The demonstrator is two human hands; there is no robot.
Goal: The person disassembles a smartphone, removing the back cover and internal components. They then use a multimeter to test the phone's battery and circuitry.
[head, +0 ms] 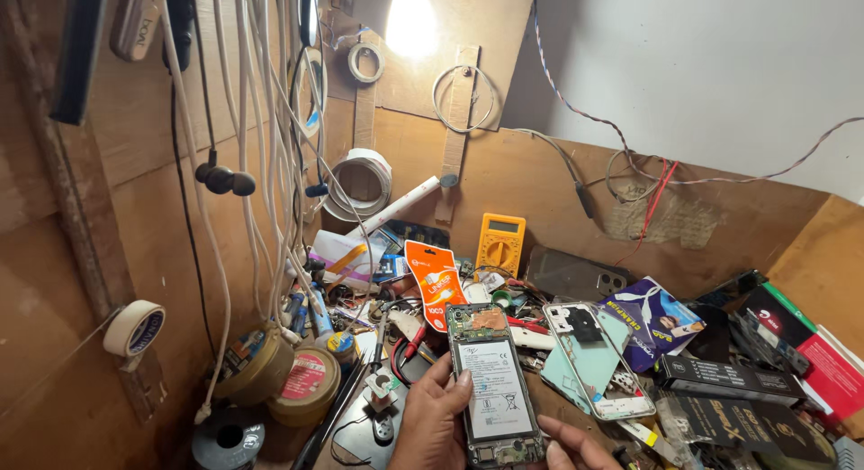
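An opened phone [493, 384] with its back cover off shows a grey battery and a circuit board at the top. My left hand [432, 420] grips it along its left edge, thumb on the battery side. At the phone's lower right corner, my right hand [576, 450] touches it with its fingertips; most of that hand is out of frame. A pale green phone back cover [596, 360] lies just to the right of the phone.
The cluttered bench holds a yellow multimeter [500, 241], an orange packet [434, 284], a purple packet [655, 320], black and red boxes [774, 362], solder tins [306, 384] and a tape roll [135, 329]. White cables [270, 164] hang on the left plywood wall.
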